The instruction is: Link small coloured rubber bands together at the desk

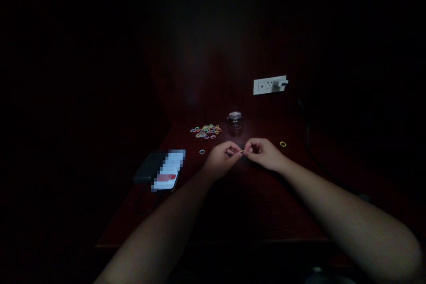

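Tabletop [253,217] of dark red runs under everything here, and at its left side lies a flat black box [148,167], with a phone [169,171] against its right edge, screen lit (the display is blurred into blocks). A thin dark lead [136,206] loops on the surface just below them. Next comes a loose cluster of coloured bands [206,131], and nearer the person, apart from it, a single pale blue band [202,151]. The left hand [220,159] reaches in with its thumb and index finger pinching one end of a small yellowish band [242,151]; its other fingers curl behind. That band lies right at the fingertips, bridging the narrow space between the two hands, above a dark grey patch [245,158] whose nature I cannot tell. Beyond the hands stands a clear lidded jar [235,120]. The right hand [264,153] pinches the band's other end between thumb and index finger, the remaining fingers bent. Farther right, the wall socket [262,86] holds a white plug [280,83], with a yellow band [282,144] lying below on the table and a black cable [308,131] trailing down at the far right.
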